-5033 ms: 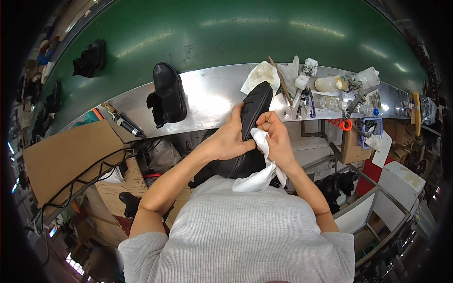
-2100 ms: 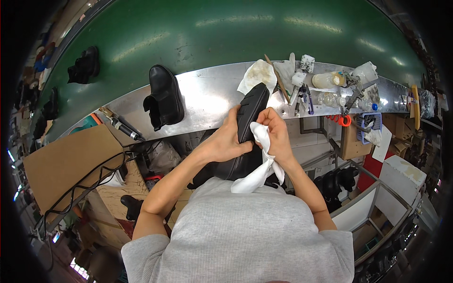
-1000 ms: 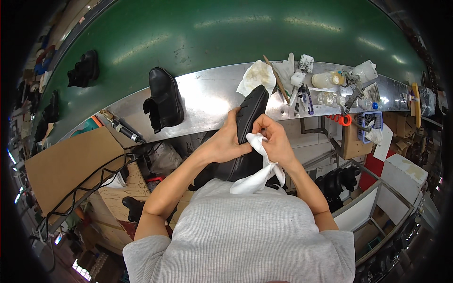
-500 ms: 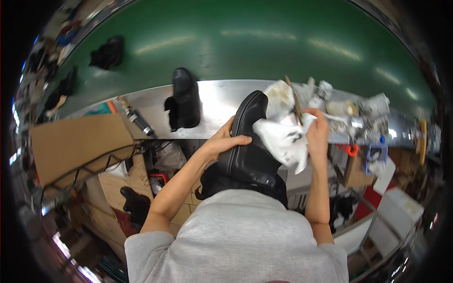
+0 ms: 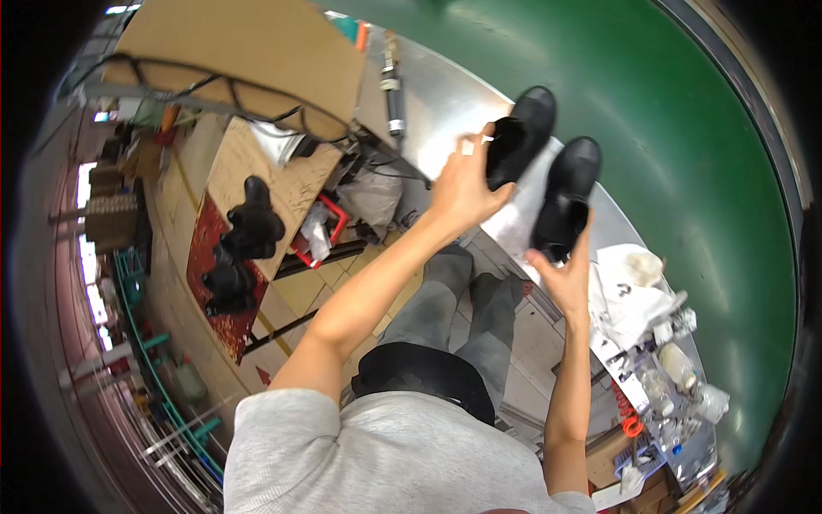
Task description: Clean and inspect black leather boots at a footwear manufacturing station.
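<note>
Two black boots stand side by side on the metal ledge, toes pointing away toward the green surface. My right hand [image 5: 565, 278] has its thumb and fingers on either side of the shaft of the right boot [image 5: 572, 176]. Next to the heel end of the left boot [image 5: 533, 120] is my left hand [image 5: 464, 184], thumb and fingers spread apart; whether the fingertips touch it I cannot tell. White material is wrapped around one left finger. A white cloth with dark marks [image 5: 629, 300] lies on the ledge, right of my right hand.
A green work surface [image 5: 685, 171] runs beyond the metal ledge [image 5: 432, 94]. A black cylindrical tool [image 5: 393, 103] lies by the cardboard sheet [image 5: 248, 60]. Several bottles and jars [image 5: 678, 367] crowd the right end. Dark footwear [image 5: 253, 224] sits on a low wooden board at left.
My view has turned left. The boot from my hands now stands on the ledge beside the other one. My right hand has let go of the white cloth, and my left hand has opened.
</note>
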A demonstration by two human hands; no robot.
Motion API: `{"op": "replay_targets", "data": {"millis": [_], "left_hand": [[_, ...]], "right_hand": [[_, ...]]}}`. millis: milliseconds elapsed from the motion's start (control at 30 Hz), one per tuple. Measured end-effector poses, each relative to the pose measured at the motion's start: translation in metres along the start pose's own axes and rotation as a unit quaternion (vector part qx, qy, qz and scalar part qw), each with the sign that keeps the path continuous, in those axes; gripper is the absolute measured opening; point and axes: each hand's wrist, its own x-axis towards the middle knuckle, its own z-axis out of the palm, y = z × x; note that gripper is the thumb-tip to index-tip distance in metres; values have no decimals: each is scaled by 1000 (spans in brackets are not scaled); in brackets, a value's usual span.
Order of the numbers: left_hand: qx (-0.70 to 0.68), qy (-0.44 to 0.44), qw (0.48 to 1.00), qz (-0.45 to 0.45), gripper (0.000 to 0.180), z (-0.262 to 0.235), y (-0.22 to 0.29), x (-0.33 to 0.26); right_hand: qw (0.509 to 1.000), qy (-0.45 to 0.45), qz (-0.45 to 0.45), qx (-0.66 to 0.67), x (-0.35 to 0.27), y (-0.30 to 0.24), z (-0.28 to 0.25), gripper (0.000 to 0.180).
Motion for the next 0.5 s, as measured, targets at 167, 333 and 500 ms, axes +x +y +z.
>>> {"op": "replay_targets", "data": {"millis": [167,333,500], "left_hand": [[-95,82,992,18,53,-1,-52,20],[-59,106,978,168,47,-117,-41,33],[-207,151,948,191,49,-161,1,31]], "right_hand": [[990,114,83,-1,0,-26,34,41],[993,103,58,28,41,-77,132,43],[981,152,-102,-61,101,-69,241,47]]}}
